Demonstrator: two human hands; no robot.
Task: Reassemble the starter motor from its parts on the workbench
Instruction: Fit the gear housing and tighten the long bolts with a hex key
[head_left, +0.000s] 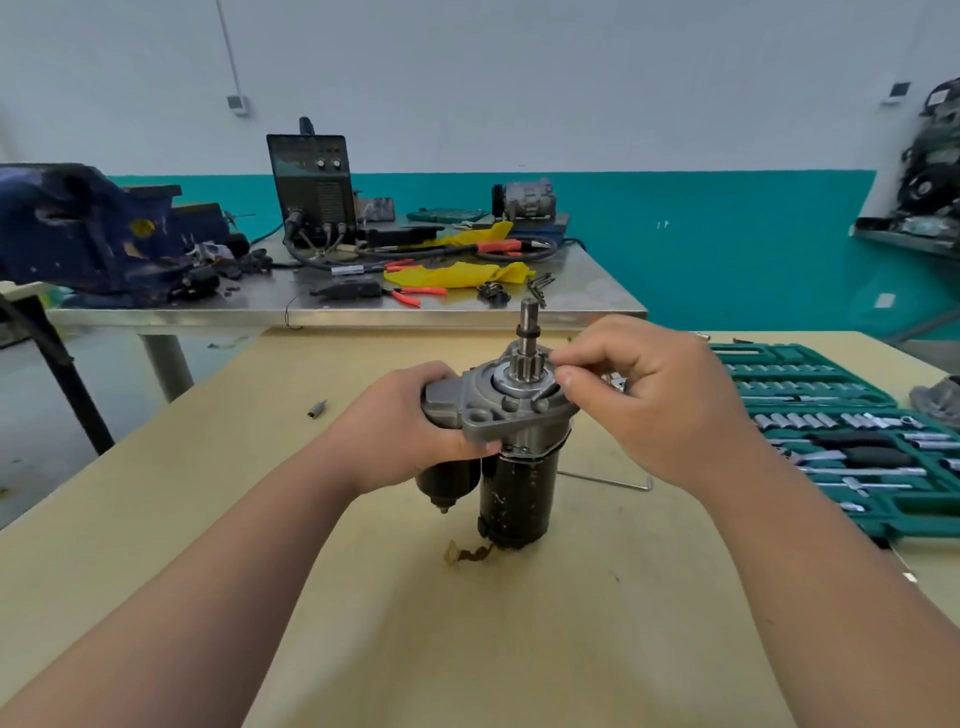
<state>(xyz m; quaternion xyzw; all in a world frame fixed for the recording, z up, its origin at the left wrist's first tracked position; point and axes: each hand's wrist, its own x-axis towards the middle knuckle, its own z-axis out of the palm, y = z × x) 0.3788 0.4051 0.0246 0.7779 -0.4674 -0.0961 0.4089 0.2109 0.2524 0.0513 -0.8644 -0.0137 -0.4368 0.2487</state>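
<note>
In the head view, the starter motor (514, 488) stands on end near the middle of the workbench (208, 519). Its long axis is upright, with the black body down on the board and the shaft (529, 327) pointing straight up. The left hand (410, 436) comes in from the left, its fingers wrapped round the smaller cylinder and the edge of the grey front housing (493, 418), bracing the motor. The right hand (660, 405) is nearer the working spot. It reaches in from the right, with thumb and forefinger pinched on a small dark bolt (544, 399) that leans against the housing face just right of the shaft's gear teeth. The bolt is tilted, not in line with the motor's upright axis, and whether its tip is already in a hole cannot be told. I judge it must be stood parallel to the shaft before it will thread downward. A socket set (831, 395) lies open to the right, well apart.
</note>
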